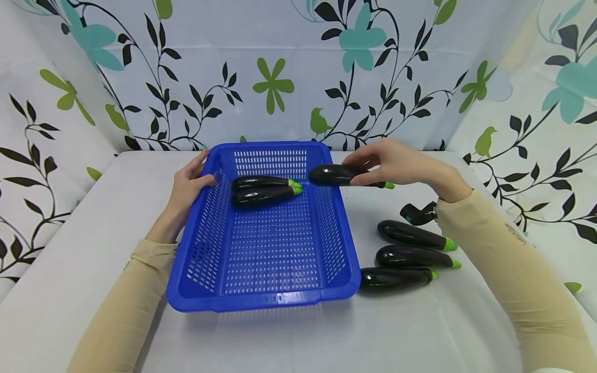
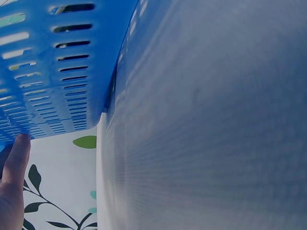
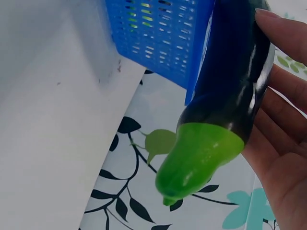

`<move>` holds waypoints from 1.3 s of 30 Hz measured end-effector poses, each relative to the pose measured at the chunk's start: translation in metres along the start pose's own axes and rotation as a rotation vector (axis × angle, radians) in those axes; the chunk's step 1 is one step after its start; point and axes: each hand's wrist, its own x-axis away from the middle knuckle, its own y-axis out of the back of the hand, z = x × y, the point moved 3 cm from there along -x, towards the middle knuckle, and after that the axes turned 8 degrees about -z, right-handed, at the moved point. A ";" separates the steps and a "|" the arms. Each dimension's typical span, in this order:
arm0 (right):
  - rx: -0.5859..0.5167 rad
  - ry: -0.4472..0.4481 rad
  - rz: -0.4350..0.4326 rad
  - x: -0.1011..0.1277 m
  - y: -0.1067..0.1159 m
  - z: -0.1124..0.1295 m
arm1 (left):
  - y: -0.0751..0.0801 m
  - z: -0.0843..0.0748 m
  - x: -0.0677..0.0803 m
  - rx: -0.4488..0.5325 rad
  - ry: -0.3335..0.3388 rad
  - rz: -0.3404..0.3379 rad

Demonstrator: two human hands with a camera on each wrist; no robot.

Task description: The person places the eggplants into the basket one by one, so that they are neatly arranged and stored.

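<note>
My right hand pinches a dark eggplant between thumb and fingers, over the right rim of a blue plastic basket. The eggplant's green stem end points away from the basket. At the basket's upper left rim, my left hand grips the edge, its thumb over the rim; in the left wrist view a finger shows at the slotted wall. Inside the basket, two eggplants lie side by side near the far wall, green ends to the right.
Right of the basket, three more eggplants lie on the white table, the nearest one beside the basket's corner. A black strap is at the right wrist. Behind the table hangs a floral curtain.
</note>
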 end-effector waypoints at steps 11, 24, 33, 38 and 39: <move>0.007 0.126 0.042 -0.020 -0.007 0.025 | 0.000 0.001 -0.002 0.014 0.002 0.001; 0.000 0.175 0.094 -0.049 -0.021 0.054 | 0.000 0.000 0.000 0.008 -0.004 -0.001; -0.011 0.199 0.120 -0.071 -0.034 0.075 | -0.001 0.001 0.000 -0.003 -0.010 -0.002; -0.047 0.210 0.136 -0.082 -0.044 0.088 | -0.002 0.002 0.001 -0.009 -0.008 0.005; -0.048 0.210 0.139 -0.085 -0.046 0.090 | -0.001 0.002 0.001 -0.012 -0.009 0.006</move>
